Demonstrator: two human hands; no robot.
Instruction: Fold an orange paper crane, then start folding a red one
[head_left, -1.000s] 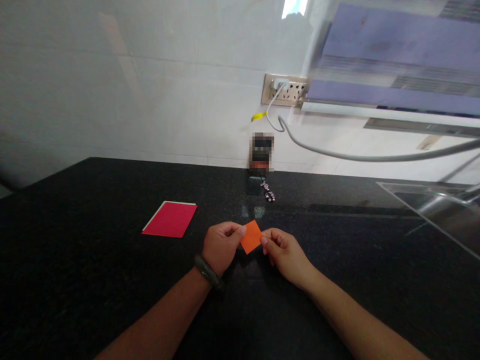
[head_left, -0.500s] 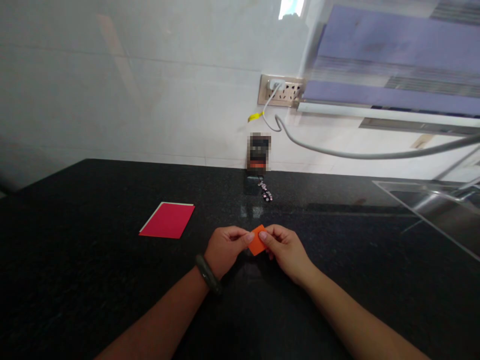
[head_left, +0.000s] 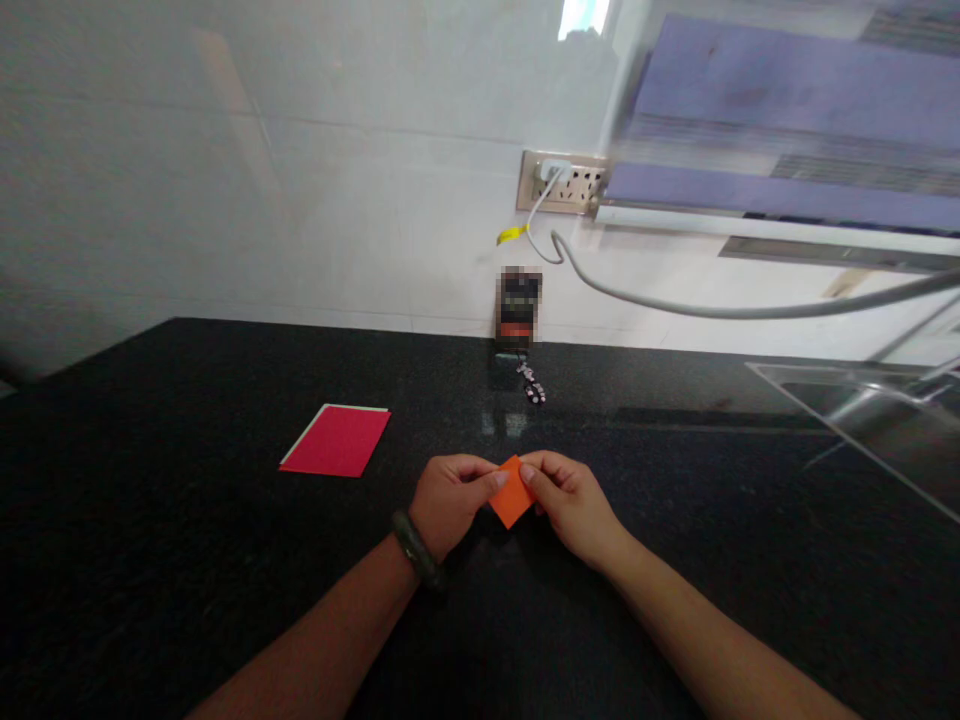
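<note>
A small orange paper square (head_left: 512,496) is held just above the black countertop (head_left: 150,560). My left hand (head_left: 450,500), with a dark band on its wrist, pinches the paper's left edge. My right hand (head_left: 571,503) pinches the right edge with thumb and forefinger. Both sets of fingers are closed on the paper and nearly touch each other over it.
A red stack of paper sheets (head_left: 336,441) lies flat on the counter to the left. A small dark object (head_left: 519,305) with a keychain (head_left: 531,385) stands against the white tiled wall. A wall socket (head_left: 559,182) holds a plug with a grey cable. A metal sink (head_left: 870,420) sits at right.
My hands have drawn closer together, so less of the orange paper shows between them. The paper has tilted and sits slightly lower.
</note>
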